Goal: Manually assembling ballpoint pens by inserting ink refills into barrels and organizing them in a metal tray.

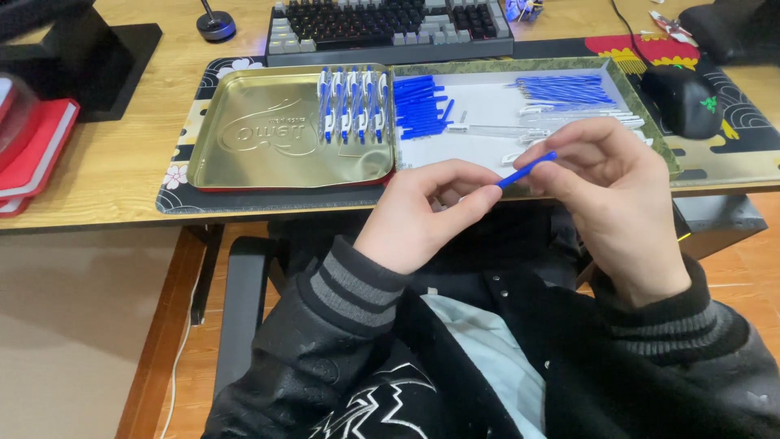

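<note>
My left hand and my right hand meet in front of the desk edge, both pinching one thin blue pen part that slants between the fingertips. Behind them lies a shallow tray with a white floor holding a pile of blue pen barrels, thin blue refills and several clear and white pen pieces. To its left, a gold metal tray carries a row of several assembled blue-and-white pens.
A keyboard sits behind the trays on a patterned desk mat. A black mouse is at the right, red notebooks at the left, a monitor stand far left. The wooden desk edge runs just before my hands.
</note>
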